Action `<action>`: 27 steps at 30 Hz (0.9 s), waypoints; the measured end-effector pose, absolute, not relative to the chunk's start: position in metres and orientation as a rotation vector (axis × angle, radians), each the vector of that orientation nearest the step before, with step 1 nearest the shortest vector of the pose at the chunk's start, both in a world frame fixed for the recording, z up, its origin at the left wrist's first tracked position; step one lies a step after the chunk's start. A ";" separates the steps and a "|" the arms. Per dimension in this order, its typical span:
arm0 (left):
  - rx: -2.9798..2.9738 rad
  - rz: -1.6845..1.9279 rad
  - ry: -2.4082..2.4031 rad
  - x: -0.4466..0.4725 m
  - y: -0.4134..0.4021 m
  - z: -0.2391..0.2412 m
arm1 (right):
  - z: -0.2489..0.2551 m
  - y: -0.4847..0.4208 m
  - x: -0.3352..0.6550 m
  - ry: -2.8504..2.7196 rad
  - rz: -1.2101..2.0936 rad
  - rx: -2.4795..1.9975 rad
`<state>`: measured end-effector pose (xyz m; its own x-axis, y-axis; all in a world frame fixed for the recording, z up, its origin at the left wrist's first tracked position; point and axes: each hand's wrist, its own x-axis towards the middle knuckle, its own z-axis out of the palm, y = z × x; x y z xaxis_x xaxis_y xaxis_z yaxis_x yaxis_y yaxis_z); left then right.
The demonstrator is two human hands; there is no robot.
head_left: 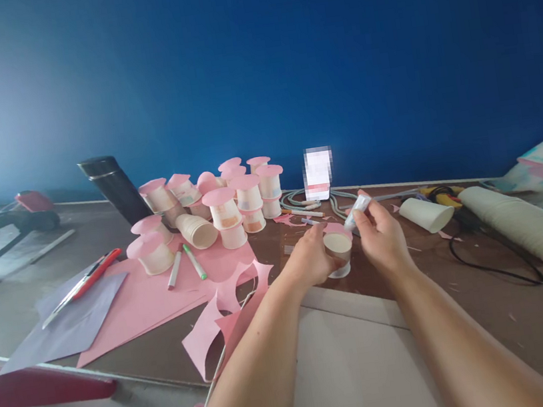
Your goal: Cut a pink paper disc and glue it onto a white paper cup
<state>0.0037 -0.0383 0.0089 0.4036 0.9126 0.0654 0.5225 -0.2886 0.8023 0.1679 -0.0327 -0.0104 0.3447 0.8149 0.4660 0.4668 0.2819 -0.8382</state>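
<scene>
My left hand [310,255] is wrapped round a small white paper cup [340,270], whose open mouth faces up and toward me. A bit of pink paper [338,228] shows just behind the cup's rim. In the fingers of my right hand [381,232] is a small white tube [356,212], held tilted above and to the right of the cup. Its label and tip are too small to make out.
Paper cups topped with pink discs [244,182] stand in stacks left of centre. Pink sheets [165,306], a red cutter [96,271] and two markers [192,262] lie before them. A black flask [115,188] leans behind. Cup stacks [527,221] and cables [499,259] lie right.
</scene>
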 end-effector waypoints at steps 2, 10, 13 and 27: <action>1.941 0.681 1.226 0.004 -0.039 0.009 | -0.008 -0.036 0.166 -1.289 0.383 -1.283; 1.971 0.716 1.183 0.003 -0.036 0.006 | -0.003 -0.039 0.164 -1.423 0.427 -1.333; 1.983 0.722 1.174 0.003 -0.036 0.007 | -0.009 -0.032 0.169 -1.384 0.372 -1.420; 1.716 1.108 1.131 0.012 -0.038 0.008 | 0.005 -0.039 0.161 -0.836 1.005 -0.958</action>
